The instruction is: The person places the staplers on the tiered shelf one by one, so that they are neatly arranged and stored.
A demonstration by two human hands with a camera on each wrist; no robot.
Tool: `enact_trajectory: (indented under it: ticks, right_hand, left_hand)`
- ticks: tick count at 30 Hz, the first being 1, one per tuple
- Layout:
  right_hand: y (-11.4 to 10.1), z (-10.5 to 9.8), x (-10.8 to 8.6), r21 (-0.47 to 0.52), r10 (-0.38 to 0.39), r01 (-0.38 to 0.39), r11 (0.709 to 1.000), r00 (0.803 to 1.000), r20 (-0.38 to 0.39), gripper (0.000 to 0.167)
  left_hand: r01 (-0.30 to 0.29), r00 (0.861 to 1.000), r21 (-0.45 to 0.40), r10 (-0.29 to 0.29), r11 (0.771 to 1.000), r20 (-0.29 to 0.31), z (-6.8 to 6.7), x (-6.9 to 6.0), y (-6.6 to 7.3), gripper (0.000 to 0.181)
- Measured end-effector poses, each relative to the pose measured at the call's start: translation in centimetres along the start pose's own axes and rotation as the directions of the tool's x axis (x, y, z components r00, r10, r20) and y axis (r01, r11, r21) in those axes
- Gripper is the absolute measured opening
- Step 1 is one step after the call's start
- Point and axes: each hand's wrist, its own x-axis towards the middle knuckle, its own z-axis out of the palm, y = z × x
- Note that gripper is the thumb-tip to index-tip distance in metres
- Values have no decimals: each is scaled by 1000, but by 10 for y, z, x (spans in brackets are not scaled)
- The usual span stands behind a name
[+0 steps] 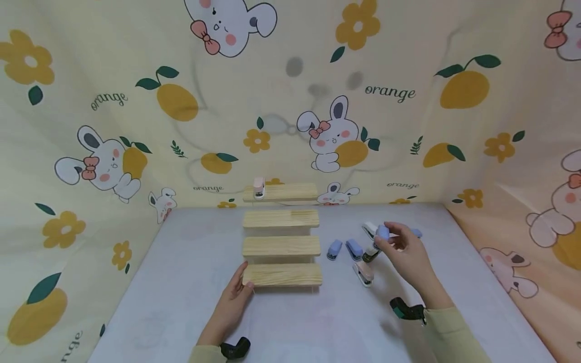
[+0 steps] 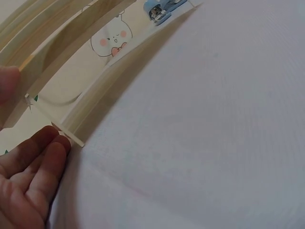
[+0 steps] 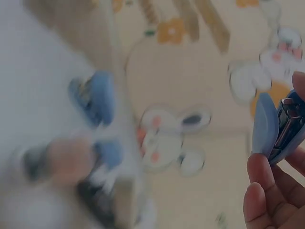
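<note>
A small blue stapler [image 1: 383, 232] is gripped between the thumb and fingers of my right hand [image 1: 410, 257], raised over the other staplers. In the right wrist view that stapler [image 3: 265, 124] shows its metal inside between two blue halves. My left hand [image 1: 232, 297] holds the left end of the lowest board of a tiered wooden shelf [image 1: 281, 275]. The left wrist view has the thumb on the board and the other fingers [image 2: 55, 162] beside a thin side support. On the top tier stands a pale pink stapler [image 1: 259, 186].
Right of the shelf, two blue staplers [image 1: 334, 249], a dark one [image 1: 369, 254] and a pink one [image 1: 363, 272] lie on the white tabletop [image 1: 190, 262]. A white stapler [image 1: 368, 229] and another blue one [image 1: 416, 233] are partly behind the right hand. Patterned cloth encloses the table.
</note>
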Motion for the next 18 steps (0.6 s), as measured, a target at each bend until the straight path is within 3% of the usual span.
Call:
enact_trajectory:
  ticks: [5,11,18]
  right_hand:
    - [-40,18,29,43,-93,90,995,993,68,66]
    - [-75,51,63,82,-224,215,973,967,125,66]
    - [-112,88,96,164,-287,260,952,943,169,71]
  left_hand:
    - [-1,1000,-7,1,1000,-12,1,0,-2,64]
    - [-16,1000,-14,16,1000,-5,0,0,-5,64]
    - [-26,1000,-17,26,1000,6,-1,0,-5,64]
